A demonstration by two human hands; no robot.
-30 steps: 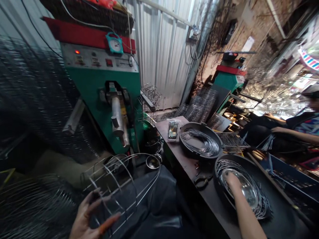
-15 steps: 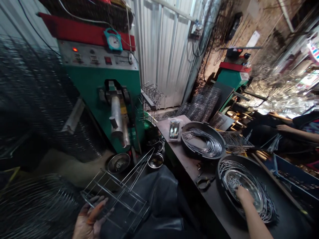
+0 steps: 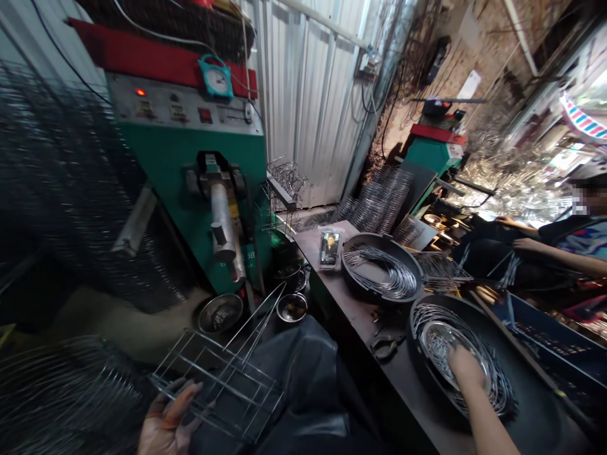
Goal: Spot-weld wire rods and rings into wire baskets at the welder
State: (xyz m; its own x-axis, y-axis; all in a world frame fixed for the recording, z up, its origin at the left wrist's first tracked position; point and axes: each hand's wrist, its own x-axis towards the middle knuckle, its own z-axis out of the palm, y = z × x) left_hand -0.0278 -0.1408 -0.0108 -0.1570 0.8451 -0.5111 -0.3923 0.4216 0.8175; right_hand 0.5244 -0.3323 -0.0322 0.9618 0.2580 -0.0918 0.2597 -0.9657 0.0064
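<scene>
My left hand (image 3: pixel 165 423) holds a wire rack frame (image 3: pixel 222 379) by its near edge, over my lap at the bottom left, with the fingers curled round its wires. My right hand (image 3: pixel 467 370) reaches into a shiny metal bowl (image 3: pixel 439 338) that sits in a black round pan (image 3: pixel 521 404) ringed with bent wire pieces (image 3: pixel 497 392). Its fingers curl down into the bowl and their tips are hidden. A second black pan (image 3: pixel 382 265) with curved wires lies farther back on the same dark bench.
A green and red machine (image 3: pixel 199 158) with a steel cylinder stands ahead. Small steel bowls (image 3: pixel 220 313) sit at its foot. A phone (image 3: pixel 329 248) and pliers (image 3: pixel 384 346) lie on the bench. Wire racks are stacked at left. Another person (image 3: pixel 569 246) sits at right.
The wire frame in my left hand has turned from an upright curved shape to lying flatter and lower. My right hand has slid nearer within the bowl.
</scene>
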